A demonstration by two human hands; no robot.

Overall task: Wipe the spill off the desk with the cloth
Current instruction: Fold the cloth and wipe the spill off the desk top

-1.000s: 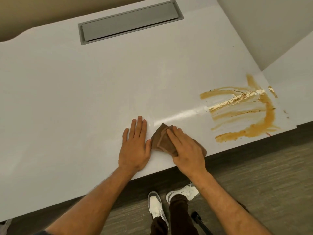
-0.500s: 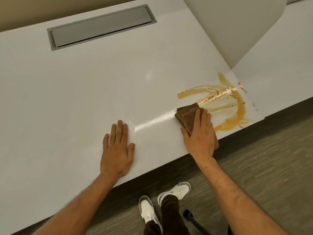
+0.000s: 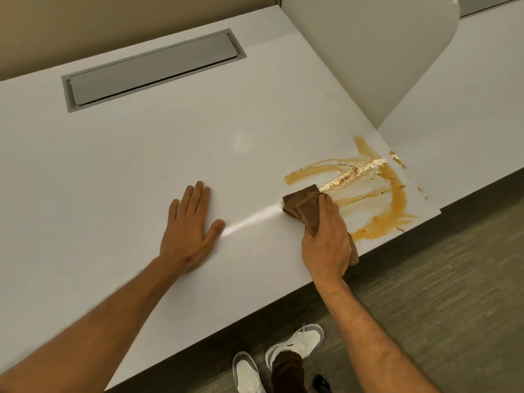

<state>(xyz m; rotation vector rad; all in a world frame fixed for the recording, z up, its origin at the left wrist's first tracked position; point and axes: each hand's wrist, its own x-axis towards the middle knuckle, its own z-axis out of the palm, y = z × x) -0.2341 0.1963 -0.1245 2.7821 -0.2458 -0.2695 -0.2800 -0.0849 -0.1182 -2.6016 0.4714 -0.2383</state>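
Head view. White desk (image 3: 119,171) with a grey cable hatch (image 3: 153,70) set flush near its far edge; a second white surface adjoins at the right, and dark flooring lies below the near edge. Orange-brown spill (image 3: 395,199) lies smeared in arcs on the desk's near right corner, with a few specks on the adjoining surface just past the seam. Left hand (image 3: 188,231) rests flat and empty, fingers extended, palm on the desk, well apart from the spill. Right hand (image 3: 326,239) presses down on the bunched brown cloth (image 3: 300,204), fingers curled over it; the cloth's leading fold touches the spill's left margin, beside a glare streak. Step in hand, as judged: the wiping is at an early stage, since most of the smear is uncleared. The next move calls for pushing the cloth rightward through the arcs under steady downward pressure, stopping short of the desk edge so residue is not swept onto the floor.
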